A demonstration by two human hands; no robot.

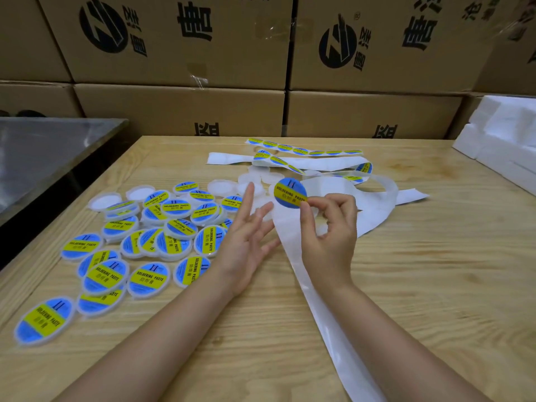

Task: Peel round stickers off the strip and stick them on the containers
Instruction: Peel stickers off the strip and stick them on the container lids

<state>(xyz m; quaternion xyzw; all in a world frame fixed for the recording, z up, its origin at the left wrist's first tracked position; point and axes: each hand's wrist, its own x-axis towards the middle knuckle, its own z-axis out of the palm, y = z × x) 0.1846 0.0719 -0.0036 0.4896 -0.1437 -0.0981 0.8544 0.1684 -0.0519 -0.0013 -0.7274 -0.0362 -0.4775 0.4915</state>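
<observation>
My right hand [330, 227] pinches a round blue-and-yellow sticker [289, 192] by its edge between thumb and forefinger, lifted off the white backing strip [313, 285]. That strip runs from the table's near edge up under both hands. My left hand [246, 242] is open with fingers spread, resting on the strip's left side. Several round white containers bearing stickers [150, 277] lie piled at the left. Bare white containers [222, 187] sit behind my left hand. More stickers remain on the strip [301, 150] at the back.
The wooden table [435, 285] ends at the left beside a grey metal surface [43, 152]. Stacked cardboard boxes [179, 42] wall off the back. White foam blocks [504, 140] stand at the right edge.
</observation>
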